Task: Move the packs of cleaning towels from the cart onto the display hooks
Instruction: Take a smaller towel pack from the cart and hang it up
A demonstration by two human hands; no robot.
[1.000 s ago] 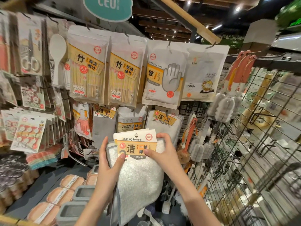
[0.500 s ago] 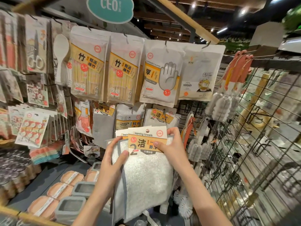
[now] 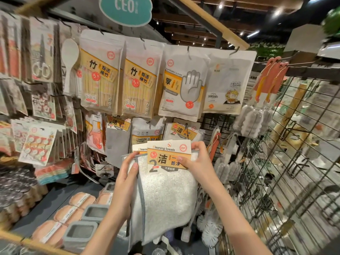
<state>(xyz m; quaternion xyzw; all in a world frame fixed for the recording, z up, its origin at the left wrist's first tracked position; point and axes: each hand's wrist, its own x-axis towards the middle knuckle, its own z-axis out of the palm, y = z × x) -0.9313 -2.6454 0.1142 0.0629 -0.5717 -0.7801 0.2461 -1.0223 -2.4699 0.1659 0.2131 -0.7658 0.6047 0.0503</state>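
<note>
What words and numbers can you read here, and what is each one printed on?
"CEO": teal sign overhead.
"Cleaning towels", "2", "5.9": card of the towel pack held in both hands.
"Cleaning Sponge": sponge pack behind it.
"DISPOSABLE GLOVES", "5.9": glove bag.
"38", "5.9": chopstick bags.
"25": white bag.
Smaller print is too blurred.

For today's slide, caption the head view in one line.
Both hands, left hand and right hand, hold cleaning towel packs before hanging display goods.

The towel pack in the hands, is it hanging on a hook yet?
Not yet. The front towel pack is held up by the left hand and right hand, below the hanging packs.
</note>
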